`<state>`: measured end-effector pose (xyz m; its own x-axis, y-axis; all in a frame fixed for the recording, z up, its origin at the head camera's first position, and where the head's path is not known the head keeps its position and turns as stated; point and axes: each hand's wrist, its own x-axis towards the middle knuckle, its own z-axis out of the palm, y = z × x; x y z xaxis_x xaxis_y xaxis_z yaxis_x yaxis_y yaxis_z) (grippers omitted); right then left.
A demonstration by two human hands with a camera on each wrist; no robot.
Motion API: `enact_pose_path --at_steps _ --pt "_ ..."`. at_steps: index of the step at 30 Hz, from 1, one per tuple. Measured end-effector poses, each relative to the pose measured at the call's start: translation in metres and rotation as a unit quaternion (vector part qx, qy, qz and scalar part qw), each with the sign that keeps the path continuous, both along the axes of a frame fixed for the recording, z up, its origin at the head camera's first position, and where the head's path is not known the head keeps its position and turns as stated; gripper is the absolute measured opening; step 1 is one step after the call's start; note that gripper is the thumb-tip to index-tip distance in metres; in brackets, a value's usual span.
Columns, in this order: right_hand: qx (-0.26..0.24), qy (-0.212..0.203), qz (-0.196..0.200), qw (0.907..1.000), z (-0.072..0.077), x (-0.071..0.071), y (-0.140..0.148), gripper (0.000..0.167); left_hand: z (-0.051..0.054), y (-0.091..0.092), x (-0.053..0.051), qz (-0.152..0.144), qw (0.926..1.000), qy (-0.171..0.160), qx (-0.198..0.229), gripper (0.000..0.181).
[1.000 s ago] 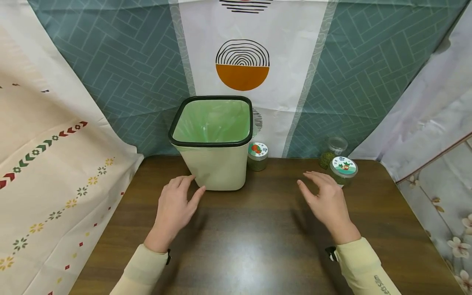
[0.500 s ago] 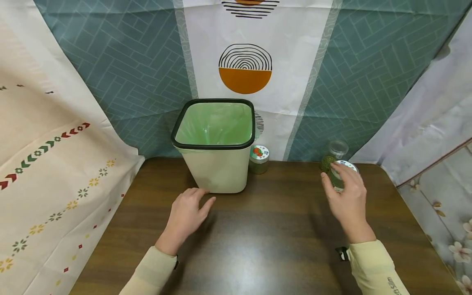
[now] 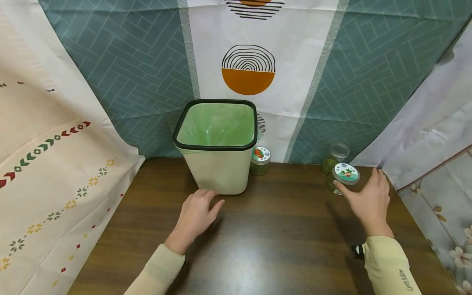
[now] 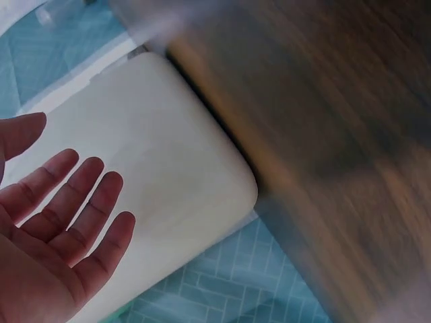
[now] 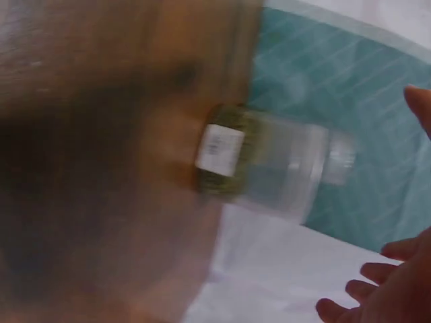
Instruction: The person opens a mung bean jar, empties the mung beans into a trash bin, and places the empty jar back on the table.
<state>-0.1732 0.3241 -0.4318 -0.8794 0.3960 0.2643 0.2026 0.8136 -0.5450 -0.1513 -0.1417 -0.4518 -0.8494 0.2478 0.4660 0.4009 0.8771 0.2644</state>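
Note:
On the right of the table in the head view stands a clear jar [image 3: 346,173] with a picture lid and green dried bits in its bottom. My right hand [image 3: 371,200] is spread around it, thumb by the lid's near edge, fingers beyond its right side. The right wrist view, blurred, shows a gap between this jar [image 5: 276,165] and the fingers. My left hand [image 3: 197,215], fingers loosely bent and holding nothing, is in front of a pale waste bin [image 3: 221,172] with a black rim and green liner. In the left wrist view its fingertips overlap the bin wall [image 4: 168,175]; contact cannot be told.
Behind the right-hand jar stands another clear jar [image 3: 327,166] with green contents, partly hidden. A third jar [image 3: 260,162], with a red-pictured lid, sits right against the bin's right side. Patterned cloths hang behind and beside the brown wooden table [image 3: 265,229].
My right hand has moved right, passing over the picture-lid jar to its right side. The left hand has shifted slightly right and nearer. Bin and jars stay in place; the view has shifted a little.

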Motion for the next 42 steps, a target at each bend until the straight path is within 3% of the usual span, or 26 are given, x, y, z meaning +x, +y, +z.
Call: enact_pose_path --at_steps 6,12,24,32,36,42 --pt "-0.003 -0.082 0.014 0.9965 -0.024 -0.009 0.008 0.123 -0.009 0.006 -0.004 -0.016 0.9997 -0.014 -0.012 0.023" --pt "-0.035 -0.078 0.035 0.9957 -0.034 -0.018 0.011 0.112 -0.017 0.008 -0.006 -0.020 0.9985 -0.031 -0.039 0.025" --pt "-0.069 -0.115 0.005 0.9910 -0.044 -0.035 0.015 0.110 -0.018 0.010 -0.007 -0.018 0.9959 -0.062 -0.064 0.031" --pt "-0.146 -0.161 -0.001 0.9761 -0.046 -0.047 0.017 0.113 -0.018 0.013 -0.009 -0.018 0.9939 -0.079 -0.075 0.032" --pt "-0.150 -0.152 -0.012 0.9769 -0.051 -0.047 0.018 0.114 -0.018 0.014 -0.009 -0.015 0.9915 -0.097 -0.085 0.033" --pt "-0.128 -0.101 -0.025 0.9863 -0.058 -0.040 0.012 0.109 -0.016 0.015 -0.011 -0.016 0.9908 -0.099 -0.091 0.031"
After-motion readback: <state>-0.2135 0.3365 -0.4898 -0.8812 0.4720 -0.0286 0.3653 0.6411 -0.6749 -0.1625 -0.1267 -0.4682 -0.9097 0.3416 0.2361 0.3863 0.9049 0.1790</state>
